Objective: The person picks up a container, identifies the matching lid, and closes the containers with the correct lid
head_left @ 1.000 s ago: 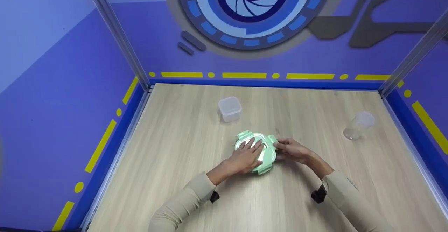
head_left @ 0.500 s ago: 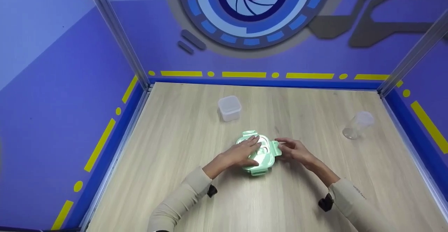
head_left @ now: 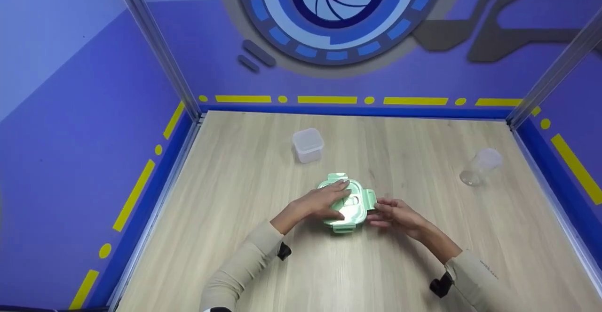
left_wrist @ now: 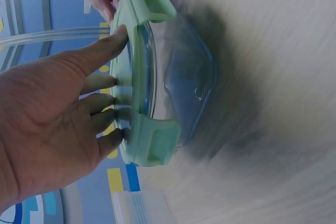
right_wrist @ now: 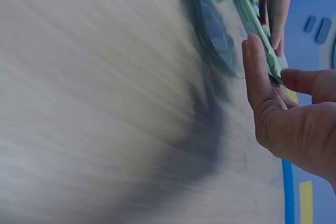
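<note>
A glass food container with a green snap lid stands on the table. My left hand rests on the lid from the left, its thumb and fingers spread with their tips on the top, as the left wrist view confirms. At the right side, the lid's latch flap sticks outward. My right hand has its fingertips right at that flap. In the right wrist view, the right hand shows fairly straight digits on either side of the lid's edge.
A small translucent square tub with a lid stands behind the container. Far right is a clear jar with a pale top. Blue printed panels wall the table's back and sides.
The container has turned a little under my left hand, which has slid toward the lid's left part. The right latch flap now stands outward, and my right hand has shifted slightly nearer the body.
</note>
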`<state>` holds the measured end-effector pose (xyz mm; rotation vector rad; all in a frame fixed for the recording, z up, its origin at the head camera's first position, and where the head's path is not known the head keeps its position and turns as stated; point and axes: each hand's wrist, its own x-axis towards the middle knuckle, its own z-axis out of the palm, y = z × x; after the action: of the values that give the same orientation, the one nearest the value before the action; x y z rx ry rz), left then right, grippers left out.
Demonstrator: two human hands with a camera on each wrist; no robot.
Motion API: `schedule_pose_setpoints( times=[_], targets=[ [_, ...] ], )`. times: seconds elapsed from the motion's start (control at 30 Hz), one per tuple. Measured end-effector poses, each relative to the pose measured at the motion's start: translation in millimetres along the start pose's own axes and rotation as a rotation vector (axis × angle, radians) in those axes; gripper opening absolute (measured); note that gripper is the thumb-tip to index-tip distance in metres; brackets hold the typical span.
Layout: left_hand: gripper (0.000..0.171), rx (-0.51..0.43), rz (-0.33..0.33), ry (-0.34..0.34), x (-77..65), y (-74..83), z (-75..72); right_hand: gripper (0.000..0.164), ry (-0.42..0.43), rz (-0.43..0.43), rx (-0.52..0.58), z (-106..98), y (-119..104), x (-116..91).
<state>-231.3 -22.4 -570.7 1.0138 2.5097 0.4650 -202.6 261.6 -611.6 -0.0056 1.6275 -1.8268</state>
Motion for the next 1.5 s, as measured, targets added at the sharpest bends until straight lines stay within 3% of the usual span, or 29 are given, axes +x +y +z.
schedule_pose_setpoints(
  times=[0.23, 0.4, 0.53, 0.73, 0.97, 1.2, 1.5],
  targets=[
    [0.074, 0.027, -0.117, 0.01, -1.5, 12.8, -1.9, 0.043, 0.01, 0.006, 0.075, 5, 4, -4],
    [0.071, 0.067, -0.149, 0.011, -2.9, 18.6, 0.3, 0.04, 0.01, 0.016, 0.093, 5, 6, -6],
    [0.07, 0.06, -0.146, 0.011, -2.1, 19.4, 0.8, 0.048, 0.02, 0.008, 0.01, 2, 1, -8],
    [0.07, 0.014, -0.118, -0.021, 0.2, 15.9, -3.4, 0.052, 0.133, -0.066, -0.211, -1, -27, -9],
    [0.072, 0.021, -0.127, -0.018, 2.5, 10.7, -7.2, 0.049, 0.107, -0.068, -0.449, 11, -59, -7],
    [0.073, 0.05, -0.178, -0.027, 6.3, 12.6, -7.8, 0.047, 0.119, -0.021, -0.501, 21, -67, -2],
    [0.072, 0.073, -0.173, -0.044, 4.6, 8.3, -7.9, 0.044, 0.151, 0.003, -0.464, 32, -50, 11]
  ],
)
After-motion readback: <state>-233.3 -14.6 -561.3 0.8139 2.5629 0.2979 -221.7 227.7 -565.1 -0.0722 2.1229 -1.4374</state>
